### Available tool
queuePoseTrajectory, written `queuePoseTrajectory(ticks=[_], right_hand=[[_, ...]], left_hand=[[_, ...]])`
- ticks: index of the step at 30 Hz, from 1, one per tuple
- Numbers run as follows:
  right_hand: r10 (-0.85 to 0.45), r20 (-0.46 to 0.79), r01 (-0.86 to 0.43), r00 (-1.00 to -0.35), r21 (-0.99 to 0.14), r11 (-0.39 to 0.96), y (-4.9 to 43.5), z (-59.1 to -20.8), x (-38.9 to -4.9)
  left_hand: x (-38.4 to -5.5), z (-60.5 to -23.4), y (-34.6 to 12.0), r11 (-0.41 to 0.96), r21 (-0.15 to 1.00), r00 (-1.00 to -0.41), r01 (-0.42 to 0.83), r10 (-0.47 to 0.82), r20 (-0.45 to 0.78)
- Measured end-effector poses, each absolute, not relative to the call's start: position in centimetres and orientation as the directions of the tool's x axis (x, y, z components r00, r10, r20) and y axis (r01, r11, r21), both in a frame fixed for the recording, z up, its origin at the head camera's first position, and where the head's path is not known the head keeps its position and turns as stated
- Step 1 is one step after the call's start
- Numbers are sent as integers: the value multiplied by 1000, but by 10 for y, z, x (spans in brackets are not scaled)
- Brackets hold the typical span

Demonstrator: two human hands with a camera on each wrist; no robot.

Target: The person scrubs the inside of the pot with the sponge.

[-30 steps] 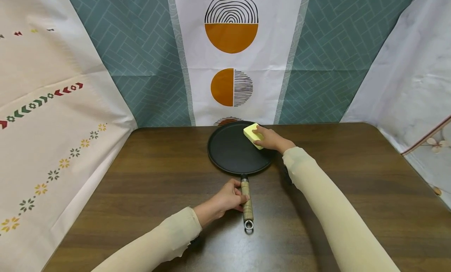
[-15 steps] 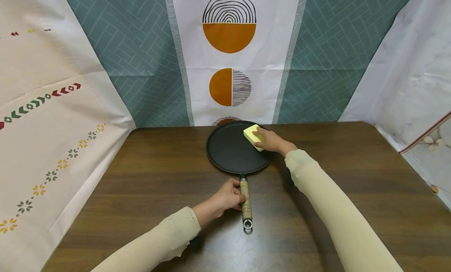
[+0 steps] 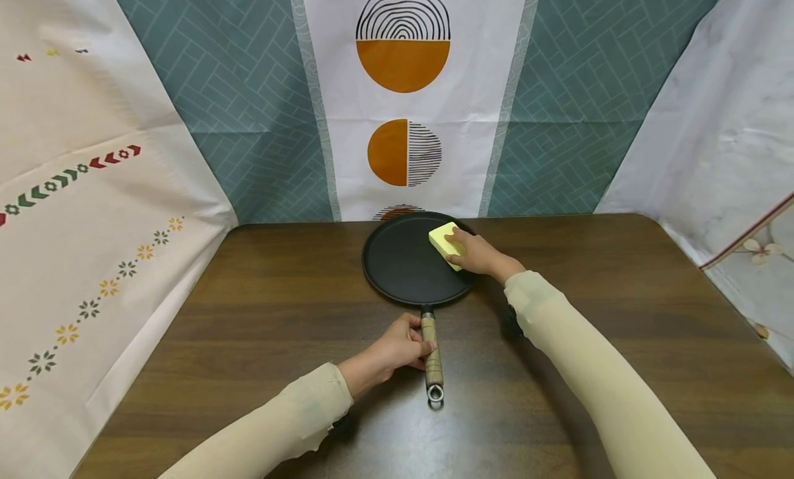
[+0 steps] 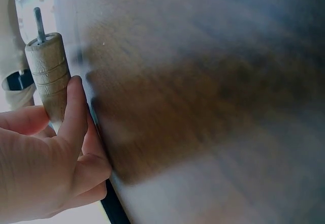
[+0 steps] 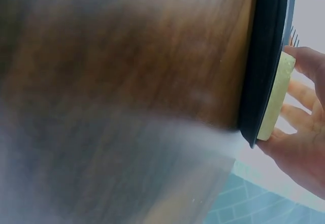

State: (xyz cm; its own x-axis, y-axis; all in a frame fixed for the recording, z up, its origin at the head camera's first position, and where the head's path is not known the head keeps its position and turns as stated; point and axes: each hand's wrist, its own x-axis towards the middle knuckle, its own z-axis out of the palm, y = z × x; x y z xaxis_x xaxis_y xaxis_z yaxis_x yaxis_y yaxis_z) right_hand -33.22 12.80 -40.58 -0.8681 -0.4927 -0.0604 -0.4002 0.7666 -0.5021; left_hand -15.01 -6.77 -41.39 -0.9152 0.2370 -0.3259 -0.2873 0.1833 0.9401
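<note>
A flat black round pan (image 3: 403, 262) lies at the back middle of the table, its wooden handle (image 3: 433, 369) pointing toward me. My left hand (image 3: 397, 347) grips that handle about midway, thumb on one side and fingers on the other; the left wrist view shows the ringed wooden handle (image 4: 47, 64) between them. On the right part of the pan sits a pale yellow sponge (image 3: 442, 241). My right hand (image 3: 476, 253) holds the sponge from its right side, fingers and thumb along its edges. In the right wrist view the sponge (image 5: 277, 99) lies flat against the pan (image 5: 264, 66).
A brown wooden table (image 3: 279, 286) spreads around the pan. Behind it hangs a teal and white patterned cloth (image 3: 260, 120), with a floral white cloth (image 3: 112, 210) on the left and a pale one (image 3: 701, 134) on the right. A metal ring (image 3: 435, 394) ends the handle.
My right hand has slid the sponge slightly toward me over the pan. The left hand keeps its grip on the handle, and the whole view has shifted a little.
</note>
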Motion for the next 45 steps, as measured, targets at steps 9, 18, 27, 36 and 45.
queuePoseTrajectory(ticks=[9,18,27,36,45], right_hand=[[-502,-10,-438,-865,-472,765,127,-408,-325],[-518,44,-467,-854,-502,728,132,-413,-316],[-527,59,-483,-848,-495,722,127,-412,-303],[-522,52,-481,-851,-477,736,121,-408,-285],[-512,53,-470,-857,-485,737,113,-407,-272]], left_hand=[[-148,-411,-69,180,940,-913,-290,241,-328],[-147,-409,-71,184,937,-911,-296,242,-335],[-148,-409,-70,186,938,-911,-294,241,-333],[-148,-409,-70,199,933,-908,-300,241,-343],[-149,-407,-71,208,931,-907,-301,239,-347]])
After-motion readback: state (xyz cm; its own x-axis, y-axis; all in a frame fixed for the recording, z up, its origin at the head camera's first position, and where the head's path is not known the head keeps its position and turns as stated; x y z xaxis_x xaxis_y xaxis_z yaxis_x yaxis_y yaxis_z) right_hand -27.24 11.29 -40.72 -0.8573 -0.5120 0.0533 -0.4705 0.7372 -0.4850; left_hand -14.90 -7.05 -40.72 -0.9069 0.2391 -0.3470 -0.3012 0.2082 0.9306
